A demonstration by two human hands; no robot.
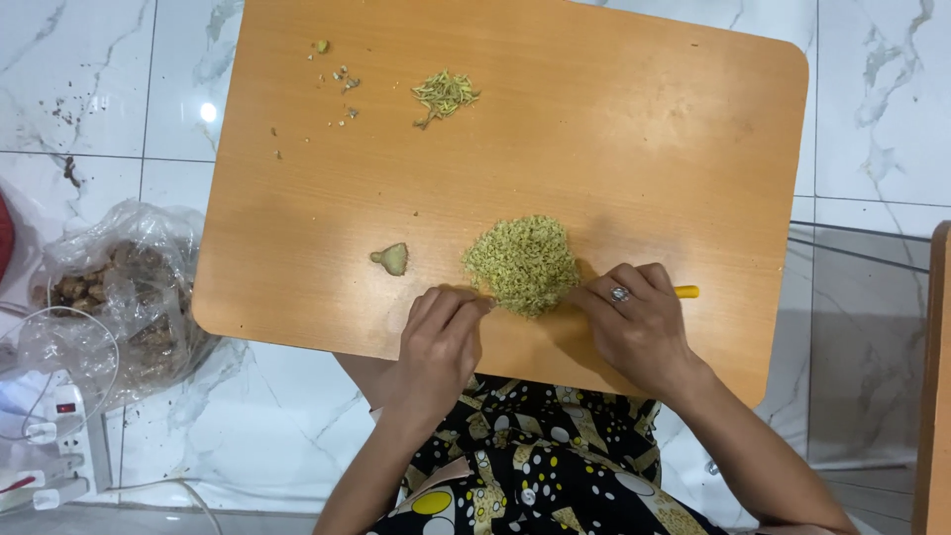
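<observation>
Right hand (pixel 639 322) was curled over a yellow-handled tool (pixel 686 291); only the handle's end stuck out past the fingers, so the blade, if any, was hidden & the tool's kind couldn't be told. A ring (pixel 619 293) showed on one finger. Left hand (pixel 441 337) had fingers bunched narrow, tips touching the near-left edge of the big pile of minced greenish-yellow bits (pixel 522 263); whether it pinched anything couldn't be made out. That pile sat near the near edge of the orange wooden board (pixel 644 129), roughly mid-width, between both hands.

Count on the board: 2 piles, the big one plus 1 small pile of thin slivers (pixel 443 95) near the far edge, well apart. 1 uncut ginger-like chunk (pixel 392 260) just left of the big pile, not touching. A scatter of tiny scraps (pixel 342 84) toward the far-left corner, too small to count.

Off the board, left: 1 clear plastic bag (pixel 119 287) w/ brown contents, blurred by the plastic. 1 white power strip (pixel 59 436) w/ a cord, cut off by the frame. Patterned black dress (pixel 525 466) partly out of frame at bottom.
</observation>
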